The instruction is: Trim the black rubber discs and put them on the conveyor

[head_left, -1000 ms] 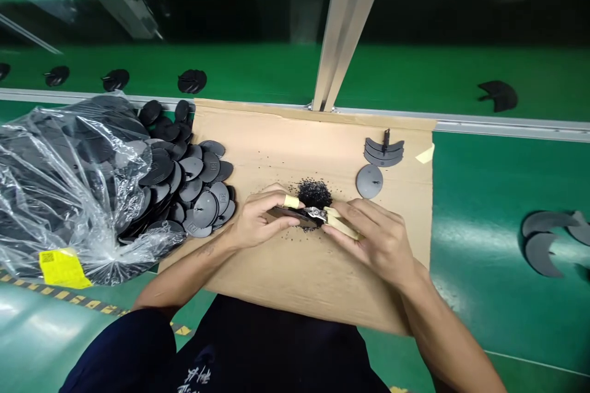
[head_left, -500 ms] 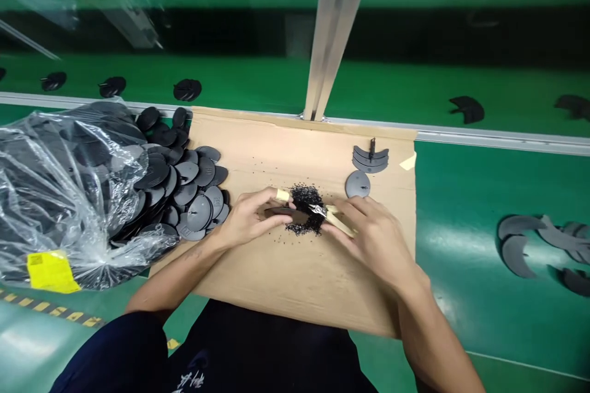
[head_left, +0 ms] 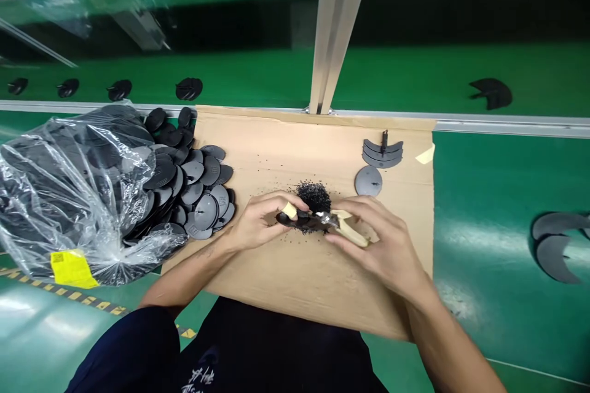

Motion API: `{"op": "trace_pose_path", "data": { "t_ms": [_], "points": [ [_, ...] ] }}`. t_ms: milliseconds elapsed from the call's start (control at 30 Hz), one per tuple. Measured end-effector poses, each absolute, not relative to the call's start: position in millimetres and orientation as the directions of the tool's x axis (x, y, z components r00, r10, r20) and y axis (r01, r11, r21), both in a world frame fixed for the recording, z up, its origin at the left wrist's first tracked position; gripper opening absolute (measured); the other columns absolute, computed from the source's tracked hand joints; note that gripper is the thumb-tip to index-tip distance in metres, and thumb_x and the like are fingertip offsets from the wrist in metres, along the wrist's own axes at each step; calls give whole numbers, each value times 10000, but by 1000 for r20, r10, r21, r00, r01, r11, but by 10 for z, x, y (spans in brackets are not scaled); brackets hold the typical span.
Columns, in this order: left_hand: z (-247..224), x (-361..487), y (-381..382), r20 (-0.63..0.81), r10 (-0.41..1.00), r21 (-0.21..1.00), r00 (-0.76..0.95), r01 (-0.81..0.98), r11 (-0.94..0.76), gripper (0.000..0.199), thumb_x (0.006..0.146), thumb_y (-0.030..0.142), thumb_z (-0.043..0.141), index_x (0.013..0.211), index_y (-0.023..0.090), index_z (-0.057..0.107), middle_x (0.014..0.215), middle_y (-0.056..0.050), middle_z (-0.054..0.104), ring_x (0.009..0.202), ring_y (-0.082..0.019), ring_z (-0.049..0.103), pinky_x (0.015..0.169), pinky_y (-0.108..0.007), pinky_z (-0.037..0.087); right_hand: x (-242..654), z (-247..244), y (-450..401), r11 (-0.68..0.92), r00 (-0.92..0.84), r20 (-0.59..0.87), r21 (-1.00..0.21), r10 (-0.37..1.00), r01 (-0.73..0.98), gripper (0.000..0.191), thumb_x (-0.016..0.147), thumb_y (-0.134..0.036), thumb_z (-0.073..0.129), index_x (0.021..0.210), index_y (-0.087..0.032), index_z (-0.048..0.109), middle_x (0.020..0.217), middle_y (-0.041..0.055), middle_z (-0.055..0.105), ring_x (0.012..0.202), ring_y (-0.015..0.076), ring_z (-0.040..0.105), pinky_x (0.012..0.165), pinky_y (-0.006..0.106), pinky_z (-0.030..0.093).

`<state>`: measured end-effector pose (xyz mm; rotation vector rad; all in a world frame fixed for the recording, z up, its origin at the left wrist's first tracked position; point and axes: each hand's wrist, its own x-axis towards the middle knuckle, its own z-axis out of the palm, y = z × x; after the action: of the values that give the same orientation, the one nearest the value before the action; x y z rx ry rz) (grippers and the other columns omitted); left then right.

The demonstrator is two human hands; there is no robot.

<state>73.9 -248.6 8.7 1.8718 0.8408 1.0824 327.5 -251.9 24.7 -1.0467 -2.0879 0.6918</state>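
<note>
Mostly hidden, a dark grey plastic disc (head_left: 280, 218) in the left hand (head_left: 258, 222).

Our left hand (head_left: 255, 221) pinches a black plastic disc (head_left: 282, 218), and one of its fingers (head_left: 289, 210) wears a pale tape wrap. Our right hand (head_left: 380, 245) grips small side cutters (head_left: 328, 218) with tape-wrapped handles, and their metal jaws stand against the disc. Just behind the hands we see a heap of black plastic crumbs (head_left: 314, 196) on a cardboard sheet (head_left: 295, 282). On the left, many dark discs (head_left: 206, 210) lie overlapping beside a clear plastic bag (head_left: 69, 196) with a yellow label (head_left: 71, 269). On the right lie one grey disc (head_left: 367, 180) and curved grey pieces (head_left: 382, 153) (quite neatly placed), near the edge of a green conveyor belt (head_left: 488, 196).
</note>
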Motion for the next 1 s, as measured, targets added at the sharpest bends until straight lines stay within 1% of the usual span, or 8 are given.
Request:
{"op": "trace_pose_path", "data": {
  "t_ms": [100,167,300,400,500,600,733,1000],
  "points": [
    [70,765,-2503,408,800,838,441,167,-519,27,945,175,689,958,163,668,1010,-112,769,954,-184,746,824,-306,626,3162,192,-2586,642,-460,454,-616,763,456,217,952,-209,645,1166,-222,682,943,76,753,812,212,664,699,352,507],
    [33,755,-2505,435,777,777,456,245,-579,128,956,168,668,1082,164,689,1049,-118,759,988,-190,737,849,-317,628,3117,172,-2630,701,-480,512,-538,713,467,221,945,-127,609,1136,-209,686,906,70,749,761,196,639,659,344,473],
    [-58,704,-2490,482,726,650,491,356,-672,238,979,124,596,1183,187,702,1070,-106,749,1019,-191,726,882,-340,628,3158,189,-2631,712,-505,521,-620,688,330,232,942,-147,612,1159,-215,659,920,63,740,764,189,645,668,348,493],
    [-77,693,-2491,491,741,682,458,326,-654,231,976,118,600,1169,183,708,1053,-100,747,994,-173,729,856,-308,633,3240,192,-2558,691,-445,534,-621,719,370,253,922,-189,670,1173,-217,654,940,73,739,797,207,652,679,358,498],
    [-62,713,-2512,523,755,722,396,266,-639,203,955,123,646,1140,165,718,1031,-101,750,959,-157,734,828,-267,630,3278,149,-2484,673,-407,552,-459,727,580,203,916,-164,673,1117,-195,671,930,82,738,759,207,607,631,353,441],
    [-55,738,-2540,548,755,733,360,229,-641,182,943,119,669,1110,152,732,1014,-104,758,931,-151,741,806,-246,627,3258,92,-2458,686,-458,537,-374,709,624,135,951,-189,635,1080,-193,674,913,75,736,740,192,581,621,338,423],
    [-63,758,-2555,570,747,735,343,195,-650,158,937,107,674,1068,156,749,999,-98,770,898,-143,750,775,-232,629,3207,45,-2482,690,-478,513,-388,713,611,128,975,-238,612,1080,-200,675,902,67,726,750,184,585,647,330,436],
    [-82,795,-2563,587,759,766,282,109,-633,97,937,154,709,1008,174,771,954,-86,791,859,-140,765,752,-227,640,3159,13,-2514,704,-463,537,-451,705,549,128,944,-158,623,1063,-186,663,864,62,704,722,165,586,650,298,468]
  ]
}}
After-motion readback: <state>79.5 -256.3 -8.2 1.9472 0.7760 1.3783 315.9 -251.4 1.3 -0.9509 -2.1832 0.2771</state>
